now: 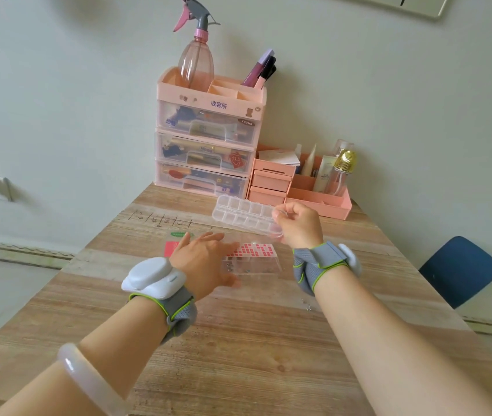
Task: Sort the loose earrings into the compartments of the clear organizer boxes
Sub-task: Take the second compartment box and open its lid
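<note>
Gripping a clear organizer box (246,216) at one o'clock, the right hand (298,225); left hand (205,262) spread. Behind, pink drawer unit (208,139) (labelled "收容所", "YOUMQ").

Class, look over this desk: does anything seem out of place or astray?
Yes. A few small metal pieces, probably earrings, lie loose on the wooden table, near the right forearm and outside both clear organizer boxes. Nothing looks spilled or broken.

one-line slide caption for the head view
Right hand lifts a clear organizer box while the left hand rests open over a second box on the wooden table.
</note>
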